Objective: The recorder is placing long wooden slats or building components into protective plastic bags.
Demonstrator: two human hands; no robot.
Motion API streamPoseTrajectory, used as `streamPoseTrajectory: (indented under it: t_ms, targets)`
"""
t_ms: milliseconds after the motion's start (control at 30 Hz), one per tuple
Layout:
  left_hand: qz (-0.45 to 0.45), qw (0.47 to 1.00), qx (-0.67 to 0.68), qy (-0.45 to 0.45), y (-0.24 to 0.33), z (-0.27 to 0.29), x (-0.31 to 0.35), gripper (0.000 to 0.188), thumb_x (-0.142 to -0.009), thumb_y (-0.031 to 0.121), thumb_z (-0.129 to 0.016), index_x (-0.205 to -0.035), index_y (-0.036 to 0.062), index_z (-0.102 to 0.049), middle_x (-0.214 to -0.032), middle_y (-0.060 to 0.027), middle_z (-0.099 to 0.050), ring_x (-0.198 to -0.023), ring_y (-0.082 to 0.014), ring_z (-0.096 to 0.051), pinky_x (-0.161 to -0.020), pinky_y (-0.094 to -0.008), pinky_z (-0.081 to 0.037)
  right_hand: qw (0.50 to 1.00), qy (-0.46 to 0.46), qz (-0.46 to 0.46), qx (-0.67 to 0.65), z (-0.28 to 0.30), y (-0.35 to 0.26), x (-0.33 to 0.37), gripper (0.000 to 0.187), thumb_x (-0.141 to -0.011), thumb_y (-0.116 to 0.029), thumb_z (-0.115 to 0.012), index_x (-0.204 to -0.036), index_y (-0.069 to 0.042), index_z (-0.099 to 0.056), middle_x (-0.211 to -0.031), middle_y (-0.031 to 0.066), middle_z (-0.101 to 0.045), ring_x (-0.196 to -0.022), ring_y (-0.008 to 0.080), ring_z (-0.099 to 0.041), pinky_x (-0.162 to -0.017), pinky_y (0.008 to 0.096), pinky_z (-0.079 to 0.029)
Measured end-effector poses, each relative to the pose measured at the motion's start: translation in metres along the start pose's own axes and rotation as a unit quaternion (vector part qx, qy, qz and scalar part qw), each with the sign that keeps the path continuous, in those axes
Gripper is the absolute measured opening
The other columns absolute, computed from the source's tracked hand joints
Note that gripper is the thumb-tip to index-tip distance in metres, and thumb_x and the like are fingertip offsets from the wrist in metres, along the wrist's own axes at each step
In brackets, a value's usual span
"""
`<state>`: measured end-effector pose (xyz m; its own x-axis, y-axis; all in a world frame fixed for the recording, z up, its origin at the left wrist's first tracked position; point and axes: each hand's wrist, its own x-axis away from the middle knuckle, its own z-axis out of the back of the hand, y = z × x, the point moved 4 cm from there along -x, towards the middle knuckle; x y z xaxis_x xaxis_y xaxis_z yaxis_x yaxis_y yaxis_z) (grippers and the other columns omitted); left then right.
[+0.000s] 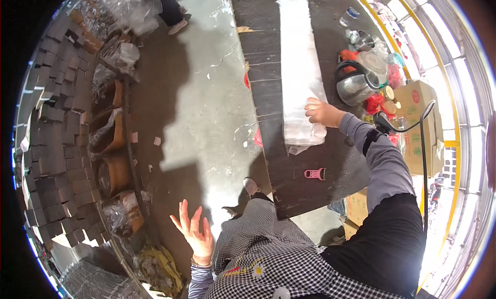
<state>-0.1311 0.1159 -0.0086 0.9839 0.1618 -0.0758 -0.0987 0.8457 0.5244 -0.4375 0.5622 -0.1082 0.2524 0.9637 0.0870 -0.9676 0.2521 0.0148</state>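
A long stack of whitish, translucent plastic film [299, 56] runs lengthwise along the dark table. My right hand [324, 113] is at its right edge near the close end, the fingers bent and closed on the film. How many layers they pinch cannot be made out. Over the floor, apart from the table, my left hand [195, 234] is raised with its fingers spread and nothing in it. A small pink tool [314, 173] with a forked end lies on the table, closer to me than the film.
On the table's right side stand a steel kettle [356, 84], a metal cup [365, 41] and red plastic bags. A cardboard box [417, 123] is beyond them. Stacked grey-brown blocks [57, 144] and open bins line the left. Another person's leg [169, 10] shows at the far left.
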Motion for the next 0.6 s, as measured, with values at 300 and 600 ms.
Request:
streamPoseTrajectory:
  t_ms: [300,600]
  targets:
    - [-0.034,0.999,0.007,-0.005,0.002,-0.001,-0.005,0.031,-0.083,0.005,-0.061,-0.114,0.0064,-0.066,-0.148,-0.0154,-0.044,-0.141,-0.0344,-0.038,-0.119,-0.0594,-0.006,0.998,-0.055,-0.03,0.018,0.011,0.003,0.005,0.004,-0.073,-0.013,-0.064,-0.076,-0.015,-0.064,-0.088,-0.0006,-0.061,-0.094,0.0185,-0.061,-0.105,0.04,-0.037]
    - [0.016,1.0,-0.012,0.0,-0.014,0.009,0.01,0.035,-0.081,0.001,-0.062,-0.115,0.009,-0.065,-0.147,-0.0143,-0.046,-0.14,-0.0334,-0.04,-0.119,-0.0584,-0.005,0.998,-0.071,0.0,-0.003,-0.049,-0.026,-0.032,0.013,-0.078,-0.021,-0.064,-0.071,-0.014,-0.073,-0.119,0.0024,-0.058,-0.121,0.0237,-0.048,-0.1,0.0385,-0.038]
